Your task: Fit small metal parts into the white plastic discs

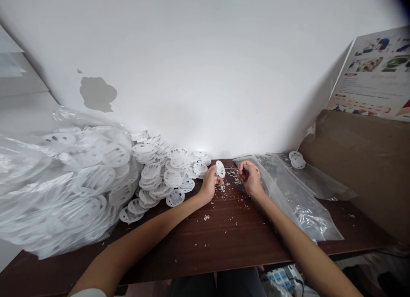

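Observation:
My left hand (210, 184) pinches a round white plastic disc (220, 169) by its edge, tilted up above the table. In my right hand (250, 177) is a thin tool with a metal shaft (231, 169) and a dark handle, apparently a screwdriver. Its shaft points left at the disc; I cannot tell whether the tip touches it. Small white plastic scraps (236, 175) are scattered on the table under both hands. Left of my left hand lies a heap of similar slotted white discs (174, 177).
A large clear plastic bag (64, 186) full of discs stands at the left. Flat plastic bags (297, 199) lie at the right, with a few discs (297, 160) behind. A cardboard panel (358, 173) borders the brown table (218, 246). Below its edge is a power strip (282, 278).

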A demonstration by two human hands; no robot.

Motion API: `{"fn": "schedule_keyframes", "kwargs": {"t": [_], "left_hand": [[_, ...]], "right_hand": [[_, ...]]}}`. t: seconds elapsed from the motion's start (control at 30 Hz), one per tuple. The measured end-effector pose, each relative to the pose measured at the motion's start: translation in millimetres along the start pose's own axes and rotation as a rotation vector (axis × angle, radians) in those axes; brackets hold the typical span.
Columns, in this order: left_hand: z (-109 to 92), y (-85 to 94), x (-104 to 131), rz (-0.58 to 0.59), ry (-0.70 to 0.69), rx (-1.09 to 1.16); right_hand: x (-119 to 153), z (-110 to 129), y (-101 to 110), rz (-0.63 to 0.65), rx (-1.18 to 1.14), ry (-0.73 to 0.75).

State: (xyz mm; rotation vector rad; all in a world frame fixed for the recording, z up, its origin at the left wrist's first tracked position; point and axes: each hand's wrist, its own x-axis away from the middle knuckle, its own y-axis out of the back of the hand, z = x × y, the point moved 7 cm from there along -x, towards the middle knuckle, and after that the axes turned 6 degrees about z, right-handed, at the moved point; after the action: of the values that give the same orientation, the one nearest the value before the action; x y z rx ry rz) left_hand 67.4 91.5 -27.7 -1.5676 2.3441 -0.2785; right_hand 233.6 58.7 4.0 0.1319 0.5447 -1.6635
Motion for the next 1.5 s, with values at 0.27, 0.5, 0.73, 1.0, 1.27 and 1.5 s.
{"fn": "schedule_keyframes", "kwargs": {"t": [0.27,0.5,0.73,1.0,1.27,1.5], "left_hand": [[-2.4,-1.7,1.3,0.024,0.011,-0.019],[4.5,2.3,-1.8,0.029,0.004,-0.028],[7.8,4.5,-4.3,0.005,0.007,-0.027],[8.5,5.8,-4.3,-0.012,0.028,0.003],[3.8,4.0,-1.3,-0.023,0.04,-0.044],[5.0,3.1,-2.5,-0.016,0.025,-0.017]], "right_hand": [[2.5,3.6,-2.9,0.053,0.134,0.005],[1.8,4.7,-0.8,0.083,0.18,0.05],[6.0,22.2,-8.0,0.102,0.284,0.082],[8.5,26.6,-10.6,0.105,0.311,0.072],[8.1,21.7,-10.1,0.129,0.286,0.069],[8.2,20.6,-10.4,0.139,0.298,0.097]]}}
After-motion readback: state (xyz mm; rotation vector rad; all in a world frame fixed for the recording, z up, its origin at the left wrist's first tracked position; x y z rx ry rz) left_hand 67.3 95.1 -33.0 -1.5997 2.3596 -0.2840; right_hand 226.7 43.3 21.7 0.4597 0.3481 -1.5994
